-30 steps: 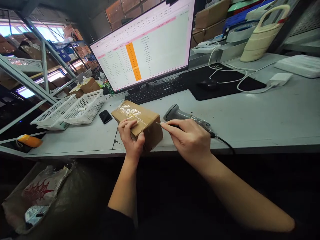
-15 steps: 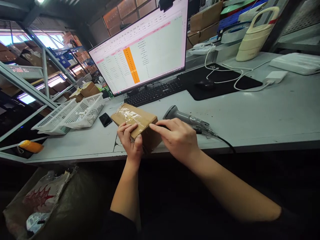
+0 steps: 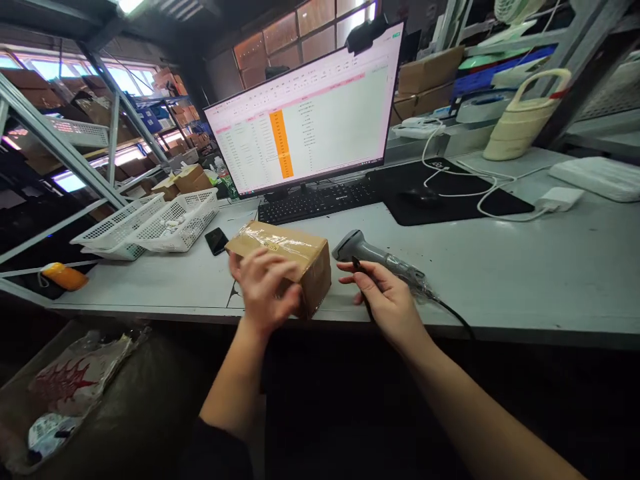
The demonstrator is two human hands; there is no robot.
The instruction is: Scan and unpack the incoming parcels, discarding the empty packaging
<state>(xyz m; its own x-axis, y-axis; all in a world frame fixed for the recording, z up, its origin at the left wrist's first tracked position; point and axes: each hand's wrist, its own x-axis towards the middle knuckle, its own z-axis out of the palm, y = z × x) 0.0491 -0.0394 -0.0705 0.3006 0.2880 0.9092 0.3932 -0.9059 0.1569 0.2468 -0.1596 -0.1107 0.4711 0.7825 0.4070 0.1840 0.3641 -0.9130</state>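
A brown cardboard box (image 3: 300, 248), sealed with clear tape, lies on the grey table (image 3: 500, 267) near its front edge. My left hand (image 3: 261, 288) is blurred and sits on the box's near left corner, with its fingers curled over the top edge. My right hand (image 3: 386, 298) is just to the right of the box and apart from it. Its fingers are loosely closed around a thin dark tool (image 3: 357, 265). A grey barcode scanner (image 3: 367, 252) wrapped in plastic lies right behind that hand, its cable running off to the right.
Behind the box are a black keyboard (image 3: 320, 200), a monitor (image 3: 310, 127) showing a spreadsheet, and a mouse (image 3: 420, 195) on a black mat. A phone (image 3: 216, 240) and white baskets (image 3: 170, 220) lie to the left. A plastic bag (image 3: 65, 387) sits below the table.
My right hand has drawn back from the box's top edge towards the scanner. My left hand has shifted on the box's near corner and blurred. The view has tilted up a little.
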